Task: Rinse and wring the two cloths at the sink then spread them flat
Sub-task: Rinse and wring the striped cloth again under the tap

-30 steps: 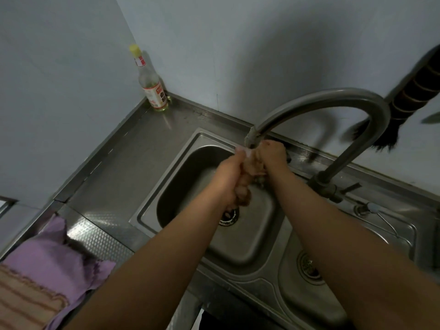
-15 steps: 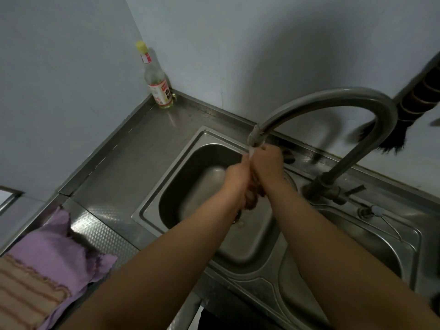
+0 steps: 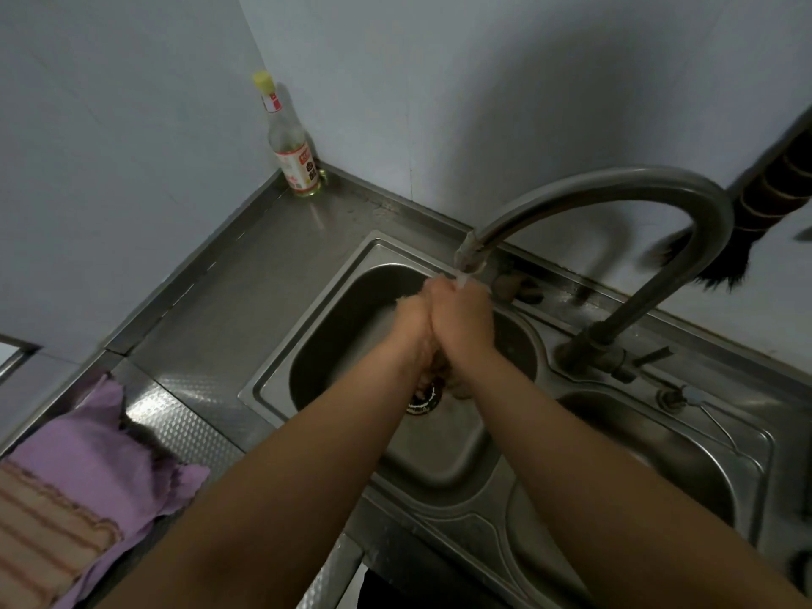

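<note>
My left hand [image 3: 411,320] and my right hand [image 3: 463,318] are pressed together under the faucet spout [image 3: 470,257], over the left sink basin [image 3: 307,345]. Both are closed around a wet brownish cloth [image 3: 459,389], of which only a dark lump shows below my palms. A thin stream of water falls onto my fingers. A purple cloth [image 3: 101,454] lies crumpled on the counter at the lower left. On top of it, at the frame's edge, rests a brown striped cloth [image 3: 39,534].
A glass bottle [image 3: 294,151] with a yellow cap stands in the counter's back corner. The tall curved faucet rises from its base and lever [image 3: 650,358] between the basins. A second basin [image 3: 659,468] lies to the right. A dark brush [image 3: 769,213] hangs on the right wall.
My hands have closed tighter around the brownish cloth, so less of it shows between them. They stay under the spout, and the view has shifted slightly.
</note>
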Tool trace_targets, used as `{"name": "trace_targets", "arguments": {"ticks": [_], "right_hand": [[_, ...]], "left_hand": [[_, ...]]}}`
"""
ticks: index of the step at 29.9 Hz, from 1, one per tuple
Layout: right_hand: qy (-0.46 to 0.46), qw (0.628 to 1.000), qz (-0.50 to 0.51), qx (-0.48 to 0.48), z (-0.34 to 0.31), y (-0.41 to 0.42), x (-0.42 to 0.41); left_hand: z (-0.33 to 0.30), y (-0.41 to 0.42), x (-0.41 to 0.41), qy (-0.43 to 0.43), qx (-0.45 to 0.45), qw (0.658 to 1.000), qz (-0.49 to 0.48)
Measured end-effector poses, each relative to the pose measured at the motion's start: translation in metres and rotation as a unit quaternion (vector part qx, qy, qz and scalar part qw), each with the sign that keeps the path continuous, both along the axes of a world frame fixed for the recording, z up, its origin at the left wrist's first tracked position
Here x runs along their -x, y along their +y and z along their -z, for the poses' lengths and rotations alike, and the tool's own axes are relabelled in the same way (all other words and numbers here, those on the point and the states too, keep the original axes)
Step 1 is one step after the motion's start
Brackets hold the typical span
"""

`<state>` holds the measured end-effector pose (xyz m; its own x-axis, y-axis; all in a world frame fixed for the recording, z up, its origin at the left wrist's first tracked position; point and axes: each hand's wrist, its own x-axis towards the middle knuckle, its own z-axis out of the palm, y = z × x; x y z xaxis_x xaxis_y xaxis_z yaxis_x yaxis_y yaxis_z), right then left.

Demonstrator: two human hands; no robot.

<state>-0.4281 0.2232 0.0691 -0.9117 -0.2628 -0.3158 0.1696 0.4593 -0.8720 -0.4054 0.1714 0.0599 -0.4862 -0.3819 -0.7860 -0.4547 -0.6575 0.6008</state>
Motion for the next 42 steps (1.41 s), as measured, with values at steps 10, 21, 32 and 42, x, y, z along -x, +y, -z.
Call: {"name": "trace_targets", "arguments": {"ticks": [10, 21, 32, 42], "right_hand": [[-0.204, 0.961, -0.181, 0.040, 0.000, 0.047, 0.061], [-0.188, 0.951, -0.217, 0.114, -0.001, 0.046, 0.055], [-0.100, 0.983, -0.061, 0.141, 0.014, 0.044, 0.057], [0.087, 0.986, -0.107, -0.090, 0.012, 0.010, 0.006]], "left_hand": [[0.000, -0.045, -0.040, 0.113, -0.025, 0.977, 0.182], [0.009, -0.050, -0.037, 0.101, 0.107, 0.921, 0.361], [0.040, -0.041, -0.057, 0.155, -0.025, 0.986, 0.057], [0.005, 0.004, -0.004, 0.033, 0.000, 0.999, -0.023]]}}
